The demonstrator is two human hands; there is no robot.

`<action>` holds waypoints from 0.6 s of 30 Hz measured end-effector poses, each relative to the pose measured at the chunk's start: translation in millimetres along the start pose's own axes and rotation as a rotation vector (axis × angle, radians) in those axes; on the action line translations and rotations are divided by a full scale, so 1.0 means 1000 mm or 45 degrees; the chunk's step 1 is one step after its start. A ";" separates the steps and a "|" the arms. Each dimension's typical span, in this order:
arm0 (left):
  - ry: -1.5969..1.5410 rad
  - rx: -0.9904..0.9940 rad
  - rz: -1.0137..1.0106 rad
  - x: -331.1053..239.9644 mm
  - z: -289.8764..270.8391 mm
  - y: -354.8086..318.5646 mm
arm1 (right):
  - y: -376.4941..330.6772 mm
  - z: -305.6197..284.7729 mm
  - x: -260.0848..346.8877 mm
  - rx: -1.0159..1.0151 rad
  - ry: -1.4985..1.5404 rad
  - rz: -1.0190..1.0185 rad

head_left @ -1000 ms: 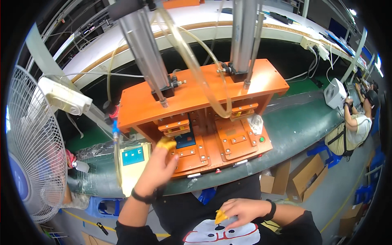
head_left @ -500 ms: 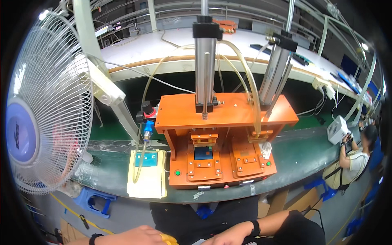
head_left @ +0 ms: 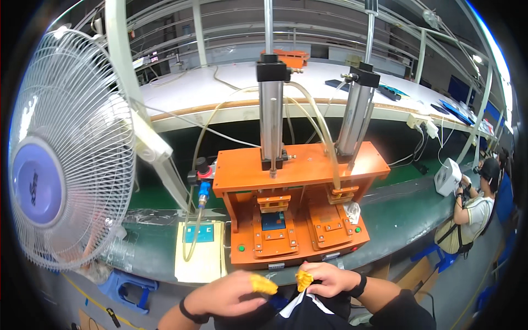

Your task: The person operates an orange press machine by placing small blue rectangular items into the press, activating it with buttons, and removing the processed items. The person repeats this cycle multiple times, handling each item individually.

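My left hand [head_left: 234, 292] hovers over my lap, just in front of the bench edge. Its fingers stretch to the right with the thumb apart, and yellow finger cots [head_left: 264, 284] cover the fingertips; nothing shows in it. Opposite, my right hand [head_left: 329, 279] has curled fingers, also with yellow finger cots [head_left: 303, 279]. Thumb and fingers pinch at the top of a white strip [head_left: 294, 304], which spreads downward against my dark clothing; what it is exactly I cannot make out. Beyond the hands stands an orange two-station press [head_left: 302, 165], with a dark blue plate [head_left: 273, 221] in its left station.
Left of the press, a teal card [head_left: 199, 233] lies on pale yellow sheets [head_left: 201, 267] under a looped hose. A large fan [head_left: 71, 154] fills the left side. Air cylinders [head_left: 271, 118] rise from the press. At right, another person [head_left: 470, 212] sits beside a white box-shaped device [head_left: 448, 177].
Both hands have come up from the lower edge into fuller view, yellow finger cots now showing on each. The white strip is plainer below the right hand. The whole view has shifted slightly.
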State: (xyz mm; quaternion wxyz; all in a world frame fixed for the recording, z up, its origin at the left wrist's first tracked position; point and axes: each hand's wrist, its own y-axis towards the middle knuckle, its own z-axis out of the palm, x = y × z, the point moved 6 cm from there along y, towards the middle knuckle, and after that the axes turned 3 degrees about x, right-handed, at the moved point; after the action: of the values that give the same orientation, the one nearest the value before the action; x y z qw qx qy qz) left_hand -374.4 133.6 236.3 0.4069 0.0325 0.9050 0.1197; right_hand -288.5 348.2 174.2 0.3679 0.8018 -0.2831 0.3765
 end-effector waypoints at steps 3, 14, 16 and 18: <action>-0.213 -0.023 -0.226 0.026 0.013 -0.040 | -0.007 0.011 -0.013 -0.044 0.091 0.078; 0.254 -0.810 -0.211 0.102 0.013 -0.042 | -0.007 0.121 -0.022 0.232 0.533 0.170; 0.394 -0.932 -0.208 0.107 0.014 -0.031 | -0.012 0.123 -0.015 0.485 0.383 0.315; 0.455 -0.962 -0.214 0.116 0.018 -0.021 | -0.018 0.127 -0.008 0.580 0.495 0.262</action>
State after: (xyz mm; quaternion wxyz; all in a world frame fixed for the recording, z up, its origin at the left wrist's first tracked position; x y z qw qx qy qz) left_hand -438.1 134.6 135.0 0.2352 -0.2141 0.8534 0.4130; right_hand -229.0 258.1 104.6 0.1862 0.7437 -0.1954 0.6115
